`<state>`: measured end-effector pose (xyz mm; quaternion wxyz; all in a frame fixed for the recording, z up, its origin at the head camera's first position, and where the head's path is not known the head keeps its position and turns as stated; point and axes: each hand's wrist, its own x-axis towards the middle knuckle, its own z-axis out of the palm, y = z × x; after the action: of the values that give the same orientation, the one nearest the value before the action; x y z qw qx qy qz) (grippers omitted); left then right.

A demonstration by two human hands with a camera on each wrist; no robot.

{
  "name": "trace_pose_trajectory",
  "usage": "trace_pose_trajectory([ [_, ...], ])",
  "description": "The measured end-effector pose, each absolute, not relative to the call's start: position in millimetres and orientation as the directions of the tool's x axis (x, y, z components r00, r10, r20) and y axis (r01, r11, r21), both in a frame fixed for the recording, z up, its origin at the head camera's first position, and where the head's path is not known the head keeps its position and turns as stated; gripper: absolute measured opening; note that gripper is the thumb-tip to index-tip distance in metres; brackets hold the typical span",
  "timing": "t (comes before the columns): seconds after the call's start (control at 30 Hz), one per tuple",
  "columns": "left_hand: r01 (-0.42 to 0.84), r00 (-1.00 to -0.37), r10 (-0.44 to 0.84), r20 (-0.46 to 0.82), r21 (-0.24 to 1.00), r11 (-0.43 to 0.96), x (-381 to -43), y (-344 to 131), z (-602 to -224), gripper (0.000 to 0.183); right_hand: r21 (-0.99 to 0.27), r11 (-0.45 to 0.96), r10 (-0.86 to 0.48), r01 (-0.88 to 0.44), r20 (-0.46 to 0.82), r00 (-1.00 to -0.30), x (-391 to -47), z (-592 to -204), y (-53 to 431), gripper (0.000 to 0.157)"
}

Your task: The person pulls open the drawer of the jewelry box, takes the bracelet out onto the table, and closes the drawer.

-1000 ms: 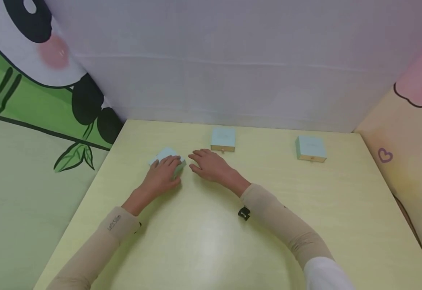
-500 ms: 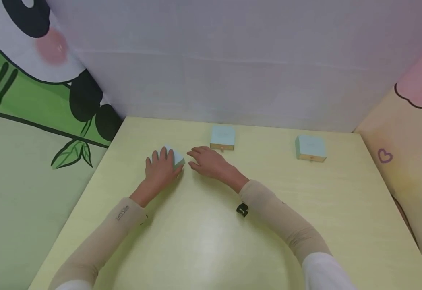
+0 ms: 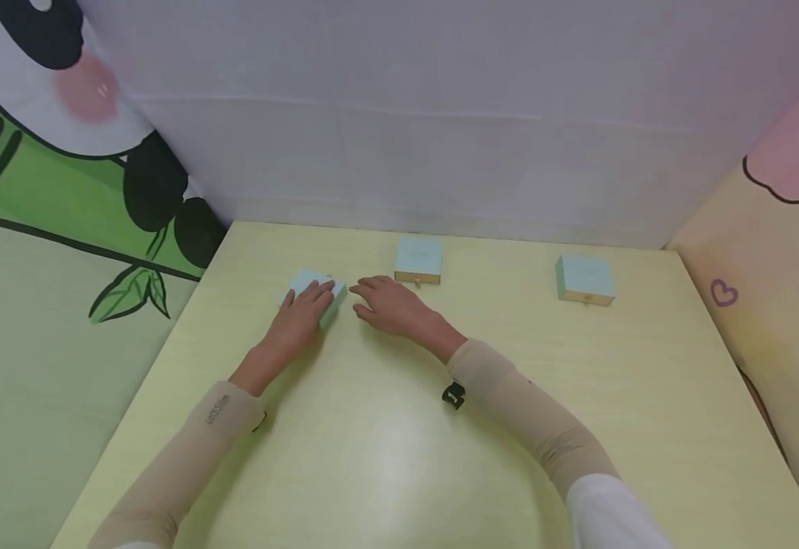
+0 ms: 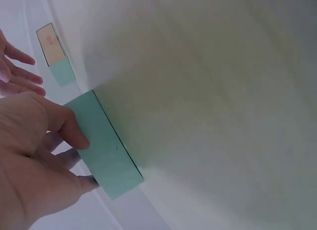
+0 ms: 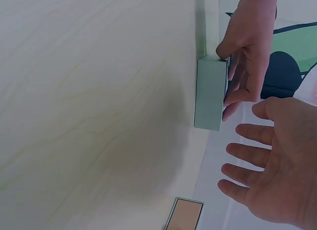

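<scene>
In the head view my left hand (image 3: pixel 296 320) lies over a small light-blue drawer box (image 3: pixel 312 279) on the left of the table. The left wrist view shows my thumb pressed on the box's plain green side (image 4: pixel 106 143), with bent fingers over its top. A tiny knob peeks out at the box's far edge. Just right of it, my right hand (image 3: pixel 396 309) hovers with loosely spread fingers and holds nothing. A second drawer box (image 3: pixel 418 258), its tan front and knob facing me, sits beyond my right hand.
A third light-blue drawer box (image 3: pixel 585 278) stands farther right, tan front toward me. The pale yellow table (image 3: pixel 399 450) ends at a whitish cloth backdrop (image 3: pixel 406 160). Printed panels flank the left and right sides.
The left box has turned on the table, and its far-edge knob now shows. My left hand's fingers spread and shifted, then came back across its top. The right hand stays nearly still.
</scene>
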<state>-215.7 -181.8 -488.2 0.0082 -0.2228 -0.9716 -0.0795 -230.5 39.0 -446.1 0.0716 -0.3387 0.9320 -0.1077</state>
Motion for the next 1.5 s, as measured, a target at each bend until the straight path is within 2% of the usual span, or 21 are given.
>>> trace_pose_trajectory([
  [0.2, 0.449, -0.891, 0.452, 0.042, 0.234, 0.862, -218, -185, -484, 0.042, -0.257, 0.753, -0.637, -0.606, -0.052, -0.769, -230, -446, 38, 0.048],
  [0.33, 0.383, -0.919, 0.392, 0.040, 0.328, 0.863, -217, -182, -477, 0.042, -0.268, 0.749, -0.640, -0.606, -0.051, -0.767, -231, -447, 36, 0.048],
  [0.47, 0.256, -0.964, 0.267, 0.016, 0.339, 0.905, -217, -178, -472, 0.063, -0.255, 0.749, -0.640, -0.611, -0.041, -0.767, -233, -449, 33, 0.047],
  [0.67, 0.121, -0.992, 0.128, -0.021, 0.198, 0.973, -220, -173, -478, 0.098, -0.276, 0.751, -0.636, -0.600, -0.059, -0.769, -236, -451, 31, 0.047],
  [0.77, 0.096, -0.995, 0.098, -0.005, 0.159, 0.983, -222, -172, -479, 0.107, -0.277, 0.754, -0.633, -0.596, -0.062, -0.772, -239, -451, 30, 0.047],
  [0.93, 0.088, -0.993, 0.099, -0.059, 0.155, 0.984, -225, -172, -471, 0.098, -0.266, 0.758, -0.629, -0.596, -0.055, -0.776, -243, -450, 29, 0.045],
  [1.1, 0.149, -0.978, 0.169, -0.123, 0.160, 0.976, -229, -176, -463, 0.083, -0.273, 0.759, -0.627, -0.591, -0.061, -0.777, -247, -450, 28, 0.045],
  [1.5, 0.276, -0.934, 0.320, -0.156, 0.253, 0.927, -234, -183, -469, 0.085, -0.314, 0.774, -0.604, -0.550, -0.108, -0.789, -260, -460, 18, 0.044],
])
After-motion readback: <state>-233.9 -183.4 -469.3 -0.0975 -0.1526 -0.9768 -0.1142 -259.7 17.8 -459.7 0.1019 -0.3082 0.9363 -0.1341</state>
